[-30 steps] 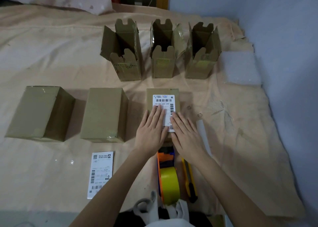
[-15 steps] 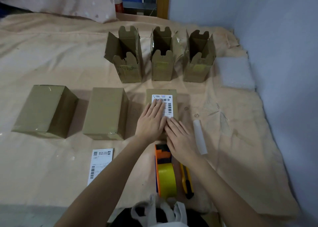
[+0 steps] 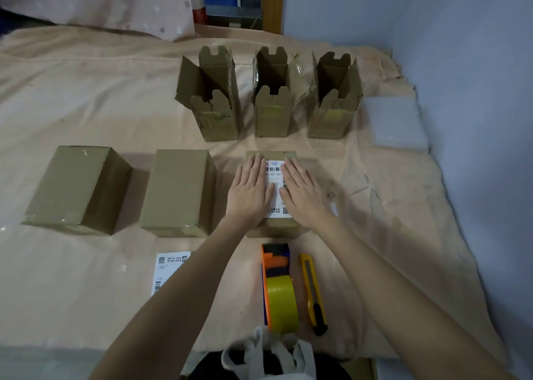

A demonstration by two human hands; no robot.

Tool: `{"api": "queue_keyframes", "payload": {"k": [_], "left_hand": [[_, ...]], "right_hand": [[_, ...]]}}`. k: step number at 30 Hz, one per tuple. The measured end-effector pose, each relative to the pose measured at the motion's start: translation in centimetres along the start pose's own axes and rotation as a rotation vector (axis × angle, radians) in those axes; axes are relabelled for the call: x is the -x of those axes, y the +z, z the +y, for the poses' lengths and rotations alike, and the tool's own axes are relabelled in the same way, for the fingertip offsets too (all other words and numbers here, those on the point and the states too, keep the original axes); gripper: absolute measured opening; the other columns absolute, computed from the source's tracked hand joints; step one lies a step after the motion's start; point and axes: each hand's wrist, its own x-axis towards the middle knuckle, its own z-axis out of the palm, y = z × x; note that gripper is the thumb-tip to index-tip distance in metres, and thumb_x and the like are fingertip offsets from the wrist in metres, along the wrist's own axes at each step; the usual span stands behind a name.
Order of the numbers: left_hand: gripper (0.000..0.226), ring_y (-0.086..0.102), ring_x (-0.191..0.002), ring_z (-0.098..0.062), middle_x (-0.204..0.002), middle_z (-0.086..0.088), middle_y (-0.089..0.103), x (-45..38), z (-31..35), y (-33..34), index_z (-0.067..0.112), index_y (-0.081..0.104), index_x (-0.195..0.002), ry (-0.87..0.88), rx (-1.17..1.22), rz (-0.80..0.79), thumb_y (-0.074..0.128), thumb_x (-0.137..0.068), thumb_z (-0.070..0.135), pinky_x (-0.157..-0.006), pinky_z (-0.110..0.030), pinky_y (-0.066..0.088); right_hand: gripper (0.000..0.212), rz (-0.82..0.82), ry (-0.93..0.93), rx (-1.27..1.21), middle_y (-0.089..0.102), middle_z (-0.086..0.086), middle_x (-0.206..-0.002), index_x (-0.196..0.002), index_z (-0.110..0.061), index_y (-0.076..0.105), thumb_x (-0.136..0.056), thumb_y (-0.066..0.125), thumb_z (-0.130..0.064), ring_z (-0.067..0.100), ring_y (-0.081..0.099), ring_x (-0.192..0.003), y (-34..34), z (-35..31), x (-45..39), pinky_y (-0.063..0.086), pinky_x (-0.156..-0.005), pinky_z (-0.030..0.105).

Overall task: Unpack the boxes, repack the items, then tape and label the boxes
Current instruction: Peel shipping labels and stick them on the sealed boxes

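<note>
Both hands lie flat with the fingers straight on top of a closed box [image 3: 272, 227]. The left hand [image 3: 249, 191] and the right hand [image 3: 302, 192] press on a white label [image 3: 275, 178] stuck on the box top, one hand on each side of it.

The box sits on a bed [image 3: 86, 293] with a peach sheet, near the middle. Two more closed boxes [image 3: 178, 191] [image 3: 78, 188] sit in a row to its left. Three open boxes [image 3: 213, 103] [image 3: 272, 97] [image 3: 334, 100] stand upright in a row closer to the far edge. A white foam sheet [image 3: 395, 123] lies by the right edge.

Near the front edge lie a tape roll in an orange holder [image 3: 278, 290] and a yellow knife [image 3: 313, 293] just beside it. Another label [image 3: 168, 267] lies flat on the sheet to the left, partly hidden by the left arm.
</note>
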Motion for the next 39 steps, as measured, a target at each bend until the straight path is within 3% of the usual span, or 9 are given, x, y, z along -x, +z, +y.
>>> {"api": "queue_keyframes", "payload": {"k": [3,6,9,11,18,22,29,33,39], "left_hand": [[0.068,-0.01,-0.147,-0.016,-0.16,-0.007,-0.004,0.5,0.1,0.0,0.007,-0.001,-0.151,-0.093,0.08,0.012,-0.001,-0.096,0.047,-0.119,-0.031,-0.009],[0.065,0.001,-0.148,-0.021,-0.16,-0.011,0.0,1.1,0.6,-0.4,0.005,0.002,-0.152,-0.207,0.242,0.024,0.022,-0.102,0.042,-0.12,-0.033,0.003],[0.066,0.027,-0.14,-0.031,-0.157,-0.018,0.013,1.9,1.4,-1.5,0.003,0.011,-0.15,-0.334,0.398,0.016,0.04,-0.099,0.034,-0.11,-0.036,0.028],[0.063,0.035,-0.132,-0.034,-0.153,-0.019,0.021,2.6,2.0,-2.2,0.004,0.021,-0.147,-0.35,0.343,0.013,0.046,-0.095,0.028,-0.102,-0.038,0.037],[0.086,0.013,-0.143,-0.037,-0.156,-0.02,0.009,3.1,5.2,-2.7,0.006,0.018,-0.147,-0.374,0.189,-0.143,0.05,-0.088,0.059,-0.112,-0.043,0.024],[0.094,0.026,-0.133,-0.043,-0.15,-0.023,0.02,2.5,5.1,-3.0,0.007,0.021,-0.145,-0.434,0.274,-0.11,0.054,-0.08,0.067,-0.106,-0.048,0.033],[0.101,0.029,-0.13,-0.028,-0.138,-0.006,0.028,1.2,4.5,-4.3,0.017,0.025,-0.144,-0.456,0.787,-0.055,0.064,-0.062,0.062,-0.102,-0.035,0.033],[0.107,0.039,-0.126,-0.025,-0.136,-0.002,0.029,1.1,2.8,-3.7,0.02,0.022,-0.149,-0.473,0.956,-0.176,0.063,-0.06,0.063,-0.101,-0.04,0.044],[0.067,0.048,-0.12,-0.021,-0.138,-0.001,0.039,0.8,1.2,-3.9,0.015,0.031,-0.145,-0.437,0.908,-0.131,0.058,-0.087,0.037,-0.097,-0.041,0.047]], "right_hand": [[0.061,-0.018,0.09,-0.156,-0.01,-0.001,-0.161,-0.152,-0.012,-0.003,-0.103,0.021,-0.039,0.012,-0.006,-0.148,0.6,-0.2,0.4,-0.001,-0.119,0.031],[0.062,-0.009,0.192,-0.347,-0.01,-0.003,-0.161,-0.153,-0.014,-0.004,-0.103,0.025,-0.038,0.019,0.012,-0.146,0.7,-0.8,0.9,0.026,-0.115,0.039],[0.062,0.005,0.395,-0.674,0.029,0.008,-0.153,-0.153,-0.017,0.007,-0.1,0.027,-0.043,0.025,0.038,-0.134,1.3,-0.9,1.4,0.041,-0.104,0.047],[0.05,0.024,0.493,-0.88,0.059,0.003,-0.123,-0.139,-0.022,0.04,-0.097,0.026,-0.047,0.021,0.058,-0.109,1.7,-1.2,1.9,0.05,-0.092,0.046],[0.029,-0.019,0.654,-1.178,0.067,-0.009,-0.097,-0.094,-0.031,0.064,-0.097,0.036,-0.039,0.013,0.062,-0.097,0.1,-1.7,2.1,0.048,-0.088,0.034],[0.042,0.023,0.635,-1.157,0.07,-0.012,-0.097,-0.089,-0.041,0.067,-0.08,0.032,-0.062,0.011,0.065,-0.093,-0.6,-2.4,2.0,0.052,-0.088,0.041],[0.045,0.199,0.618,-1.182,0.071,-0.003,-0.097,-0.096,-0.027,0.071,-0.086,0.036,-0.054,0.017,0.065,-0.095,-4.3,-2.1,1.3,0.052,-0.089,0.042],[0.034,0.184,0.536,-1.069,0.061,0.001,-0.124,-0.107,-0.034,0.067,-0.095,0.037,-0.046,0.021,0.05,-0.119,-4.2,-1.8,2.1,0.042,-0.103,0.046],[0.032,0.264,0.366,-0.931,0.053,0.001,-0.135,-0.123,-0.012,0.061,-0.102,0.037,-0.017,0.014,0.044,-0.128,-4.3,-0.6,2.7,0.033,-0.106,0.026]]}}
